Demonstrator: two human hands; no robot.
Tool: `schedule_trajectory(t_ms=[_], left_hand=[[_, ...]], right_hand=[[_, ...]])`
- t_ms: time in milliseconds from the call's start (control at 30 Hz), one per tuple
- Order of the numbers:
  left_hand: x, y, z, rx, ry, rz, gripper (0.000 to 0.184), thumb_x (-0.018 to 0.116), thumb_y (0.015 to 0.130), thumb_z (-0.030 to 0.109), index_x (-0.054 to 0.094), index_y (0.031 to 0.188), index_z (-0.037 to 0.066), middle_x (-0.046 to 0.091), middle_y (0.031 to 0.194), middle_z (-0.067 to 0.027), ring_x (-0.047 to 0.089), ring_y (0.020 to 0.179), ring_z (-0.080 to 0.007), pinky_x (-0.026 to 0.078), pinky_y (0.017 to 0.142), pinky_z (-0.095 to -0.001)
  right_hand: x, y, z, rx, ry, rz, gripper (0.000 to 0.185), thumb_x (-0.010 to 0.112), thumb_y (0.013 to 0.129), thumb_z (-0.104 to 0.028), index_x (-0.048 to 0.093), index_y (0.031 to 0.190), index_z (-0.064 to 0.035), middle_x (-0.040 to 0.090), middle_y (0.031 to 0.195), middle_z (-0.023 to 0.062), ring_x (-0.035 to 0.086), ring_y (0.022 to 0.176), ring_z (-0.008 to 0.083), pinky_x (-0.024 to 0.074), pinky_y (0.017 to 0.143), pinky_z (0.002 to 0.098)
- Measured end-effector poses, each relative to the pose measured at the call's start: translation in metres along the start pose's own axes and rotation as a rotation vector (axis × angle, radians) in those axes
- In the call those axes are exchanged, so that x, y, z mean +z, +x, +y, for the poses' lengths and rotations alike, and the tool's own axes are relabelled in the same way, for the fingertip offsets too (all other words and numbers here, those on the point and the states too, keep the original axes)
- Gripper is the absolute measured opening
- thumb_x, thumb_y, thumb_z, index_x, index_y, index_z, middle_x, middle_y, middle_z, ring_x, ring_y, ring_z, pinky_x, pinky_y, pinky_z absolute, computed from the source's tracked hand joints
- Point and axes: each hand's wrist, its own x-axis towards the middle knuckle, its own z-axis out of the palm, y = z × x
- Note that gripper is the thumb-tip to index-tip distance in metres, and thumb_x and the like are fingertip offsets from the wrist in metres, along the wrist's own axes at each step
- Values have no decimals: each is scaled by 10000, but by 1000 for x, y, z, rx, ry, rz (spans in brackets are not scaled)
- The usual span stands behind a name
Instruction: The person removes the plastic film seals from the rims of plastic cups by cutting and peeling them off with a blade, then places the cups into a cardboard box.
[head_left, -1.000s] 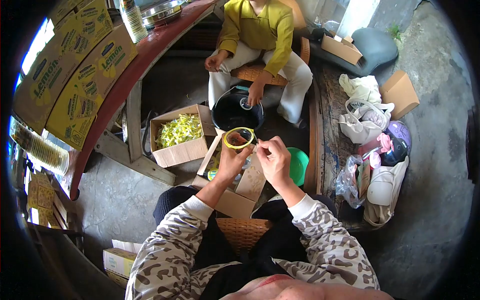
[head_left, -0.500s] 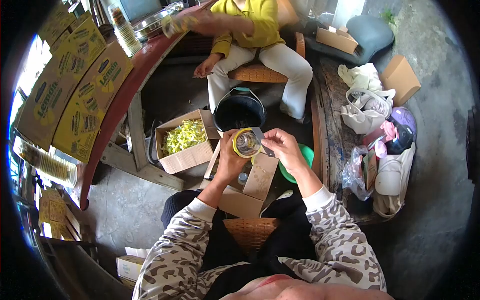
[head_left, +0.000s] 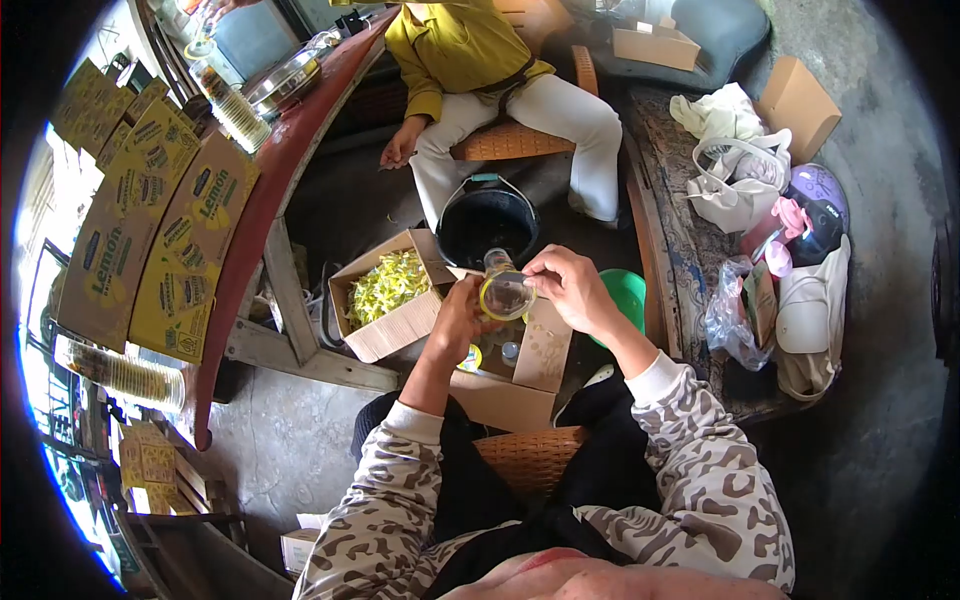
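Observation:
My left hand (head_left: 458, 322) is closed around the side of a clear plastic cup (head_left: 508, 298) with a yellow rim, its wide round end facing up toward me. The cup is tilted, with its body pointing away toward the black bucket (head_left: 487, 232). At the cup's right edge, my right hand (head_left: 572, 288) pinches a flat grey blade, now mostly hidden by the fingers. Below my hands stands an open cardboard box (head_left: 505, 402), holding a yellow-rimmed tub (head_left: 470, 357) and a small clear jar (head_left: 510, 352).
A carton of yellow-green strips (head_left: 388, 288) stands left, a green basin (head_left: 626, 298) right. Opposite sits a person in a yellow shirt (head_left: 455, 60). Lemon cartons (head_left: 190, 250) and stacked cups (head_left: 232, 110) line the red table (head_left: 300, 140). Bags (head_left: 735, 195) lie on the right bench.
The cup has tilted, so its body now shows beyond the rim. The blade shows less than before. The other person's raised arm has moved to the upper left with a cup.

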Motion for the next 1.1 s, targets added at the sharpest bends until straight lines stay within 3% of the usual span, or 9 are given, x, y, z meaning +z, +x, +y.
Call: schedule_trajectory(t_ms=[33,133,233,567,667,800,933,1000,1100], left_hand=[[1,2,-2,-60,-82,31,538,332,1042,475,465,1349,54,571,1258,-138,612,1113,-257,536,908,-407],[-2,1,5,-194,-321,-220,547,356,1036,497,486,1314,44,602,1214,-159,640,1068,-264,543,904,-406],[-8,12,-9,-91,-340,-179,492,431,1031,445,497,1269,19,630,1164,-145,662,1021,-257,561,883,-432],[-25,24,-15,-60,-452,-59,444,451,1035,403,568,1177,-1,668,1067,-140,677,972,-232,575,874,-362],[-24,31,-19,-15,-535,-18,414,539,1000,401,573,1146,16,673,1044,-134,691,895,-224,588,849,-369],[-35,50,-27,74,-539,-38,463,472,1025,408,568,1180,-19,670,1072,-155,677,980,-249,582,882,-372],[-52,98,-22,119,-645,139,344,554,1003,291,565,1164,-13,656,1107,-163,678,978,-291,597,876,-393],[-65,125,-24,282,-640,211,249,652,949,263,606,1047,39,700,965,-113,710,841,-256,607,793,-390],[-77,156,-23,338,-533,277,401,736,885,175,496,1201,114,666,1051,-78,677,920,-230,582,792,-381]], right_hand=[[0,0,-3,1,3,-1,122,693,828,-12,668,947,-8,652,911,95,654,805,245,527,726,332],[1,-2,-12,-79,-75,-87,93,691,830,-38,661,917,-22,646,925,82,648,857,273,534,745,364],[4,-5,-13,-223,-145,-100,86,689,834,-76,655,903,-38,648,933,62,646,892,265,539,754,368],[-2,0,1,74,-18,41,85,689,825,15,648,900,12,660,867,127,660,759,248,508,672,325],[-3,1,4,75,-48,57,92,691,823,21,648,903,13,661,865,126,655,737,238,507,661,325],[-2,0,5,31,-75,84,103,698,817,18,649,907,11,664,865,123,650,723,232,506,653,325],[-5,3,7,56,-92,100,106,705,813,1,647,901,-6,656,862,115,650,729,259,504,650,342],[-7,3,10,62,-113,110,106,707,811,-9,647,898,-14,650,862,112,649,736,272,504,654,352],[-12,2,14,46,-172,141,95,704,811,-47,643,884,-35,633,865,107,643,772,290,505,684,381]])
